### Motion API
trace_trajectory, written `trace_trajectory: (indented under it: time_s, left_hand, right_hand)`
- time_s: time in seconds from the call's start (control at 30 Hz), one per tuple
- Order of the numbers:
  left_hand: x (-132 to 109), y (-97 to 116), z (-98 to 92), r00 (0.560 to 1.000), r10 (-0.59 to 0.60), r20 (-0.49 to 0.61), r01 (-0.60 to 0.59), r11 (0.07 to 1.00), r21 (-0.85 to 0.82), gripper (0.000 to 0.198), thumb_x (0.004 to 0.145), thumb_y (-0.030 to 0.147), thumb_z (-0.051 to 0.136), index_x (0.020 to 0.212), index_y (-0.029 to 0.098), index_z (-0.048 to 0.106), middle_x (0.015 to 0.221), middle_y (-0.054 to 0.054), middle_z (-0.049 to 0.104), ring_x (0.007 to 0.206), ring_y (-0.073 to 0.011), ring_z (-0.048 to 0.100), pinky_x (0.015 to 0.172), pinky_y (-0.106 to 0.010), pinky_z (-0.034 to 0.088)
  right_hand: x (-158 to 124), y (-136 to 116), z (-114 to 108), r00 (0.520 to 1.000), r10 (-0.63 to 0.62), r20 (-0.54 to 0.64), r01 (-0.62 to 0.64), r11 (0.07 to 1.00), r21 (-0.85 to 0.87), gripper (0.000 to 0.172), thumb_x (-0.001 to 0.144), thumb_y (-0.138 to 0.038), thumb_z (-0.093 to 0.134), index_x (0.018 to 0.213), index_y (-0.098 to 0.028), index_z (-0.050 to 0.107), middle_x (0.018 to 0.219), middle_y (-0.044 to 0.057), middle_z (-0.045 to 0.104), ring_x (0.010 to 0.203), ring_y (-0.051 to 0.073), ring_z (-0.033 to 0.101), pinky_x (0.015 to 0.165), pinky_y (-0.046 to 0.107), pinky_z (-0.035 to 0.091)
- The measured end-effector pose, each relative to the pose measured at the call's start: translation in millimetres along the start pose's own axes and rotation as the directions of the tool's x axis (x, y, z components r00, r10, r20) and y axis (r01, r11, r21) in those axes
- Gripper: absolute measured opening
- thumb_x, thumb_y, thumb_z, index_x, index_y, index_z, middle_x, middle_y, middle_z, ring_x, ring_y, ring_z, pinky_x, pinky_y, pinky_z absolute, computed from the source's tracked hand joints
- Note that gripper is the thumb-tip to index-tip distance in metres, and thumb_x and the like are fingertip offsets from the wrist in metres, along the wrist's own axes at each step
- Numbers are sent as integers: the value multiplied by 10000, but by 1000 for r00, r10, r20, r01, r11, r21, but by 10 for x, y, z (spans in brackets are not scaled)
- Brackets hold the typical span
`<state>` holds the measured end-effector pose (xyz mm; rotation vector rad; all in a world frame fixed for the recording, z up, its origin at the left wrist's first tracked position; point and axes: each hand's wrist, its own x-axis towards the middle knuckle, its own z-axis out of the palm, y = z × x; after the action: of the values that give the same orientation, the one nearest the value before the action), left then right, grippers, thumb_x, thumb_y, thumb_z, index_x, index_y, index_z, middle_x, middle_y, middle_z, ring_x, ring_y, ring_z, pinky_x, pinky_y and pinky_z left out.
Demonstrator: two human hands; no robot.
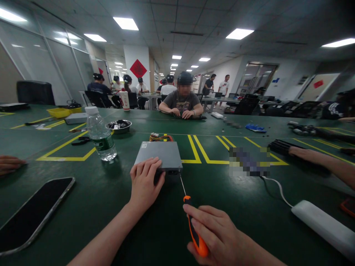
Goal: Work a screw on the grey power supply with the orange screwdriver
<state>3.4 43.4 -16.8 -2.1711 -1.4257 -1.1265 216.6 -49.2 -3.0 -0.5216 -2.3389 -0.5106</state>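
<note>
A grey metal computer power supply (159,151) lies flat on the green table, its bundle of coloured cables (161,137) at the far side. My left hand (145,181) grips its near left corner, fingers on top and thumb against the near face. In my right hand (213,231) is a screwdriver (194,232) with an orange and black handle. Its thin shaft points up and away, with the tip at the near right corner of the power supply. Whether the tip sits in a screw is too small to tell.
Left of the power supply stands a water bottle (102,138), with a metal bowl (119,126) of small parts behind it. A phone (36,212) lies near left, a white power strip (323,223) near right. Other people's hands (307,154) rest at both sides. A person (183,98) sits opposite.
</note>
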Motion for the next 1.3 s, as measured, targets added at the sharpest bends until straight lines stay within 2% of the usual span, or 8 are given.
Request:
trace_trajectory:
  time_s: [0.37, 0.6, 0.7, 0.8, 0.9, 1.1, 1.2, 1.3]
  left_hand:
    - [4, 4, -25, 1000, -6, 12, 6, 1000, -13, 263, 827, 293, 509, 1086, 251, 531, 1188, -41, 590, 1115, -244, 485, 922, -429, 283]
    - [0, 7, -24, 1000, -12, 1, 12, 1000, -25, 268, 820, 286, 521, 1084, 246, 534, 1186, -44, 593, 1105, -247, 488, 926, -437, 280]
    - [-7, 4, -22, 1000, -12, -6, 11, 999, -37, 267, 820, 284, 521, 1086, 254, 531, 1184, -49, 594, 1104, -252, 487, 926, -446, 278]
    - [-10, -1, -25, 1000, -9, -1, 9, 999, -42, 265, 824, 283, 514, 1087, 254, 527, 1184, -48, 594, 1111, -249, 487, 925, -443, 279]
    - [-10, -8, -23, 1000, -3, 4, 3, 999, -40, 266, 823, 279, 513, 1088, 252, 526, 1185, -45, 594, 1118, -244, 488, 925, -437, 281]
    - [-12, -11, -4, 1000, -11, 6, 11, 999, -31, 267, 823, 282, 516, 1089, 256, 522, 1193, -41, 589, 1119, -236, 487, 928, -435, 279]
    - [-11, -6, -4, 1000, -13, 7, 14, 1000, -21, 264, 824, 288, 516, 1086, 255, 521, 1193, -39, 587, 1118, -232, 487, 924, -430, 282]
    - [-11, 1, -9, 1000, -11, 10, 11, 1000, -10, 262, 828, 294, 512, 1086, 254, 519, 1189, -38, 588, 1116, -232, 487, 919, -427, 284]
  right_hand:
    - [122, -85, -25, 987, 15, 158, -17, 1000, 10, 312, 939, -361, 331, 1084, -155, 516, 1048, 207, 622, 909, 205, 637, 717, 320, 531]
    - [120, -128, -30, 999, 48, 0, -48, 998, -47, 142, 876, -231, 460, 861, -115, 540, 956, 199, 647, 708, 162, 643, 655, 288, 520]
    - [101, -130, -48, 998, 68, 4, -68, 997, -34, 181, 906, -282, 440, 909, -120, 521, 983, 192, 638, 857, 180, 635, 709, 279, 515]
    - [104, -123, -97, 992, 51, 113, -50, 999, -10, 281, 942, -341, 352, 1050, -139, 515, 1055, 193, 612, 1014, 205, 587, 751, 298, 511]
    - [100, -121, -116, 986, 31, 166, -29, 999, -13, 295, 941, -323, 342, 1089, -150, 529, 1075, 198, 605, 958, 203, 611, 743, 310, 511]
    - [26, -107, -59, 993, 110, 37, -110, 994, 3, 211, 906, -300, 455, 923, -106, 537, 1022, 199, 630, 876, 183, 630, 733, 281, 503]
    - [14, -88, -61, 985, 145, 97, -150, 988, 43, 316, 911, -384, 438, 1018, -95, 508, 1076, 197, 613, 968, 194, 607, 792, 283, 498]
    - [54, -86, -76, 985, 57, 163, -67, 996, 55, 335, 931, -377, 375, 1120, -122, 479, 1118, 205, 590, 1038, 216, 578, 791, 312, 501]
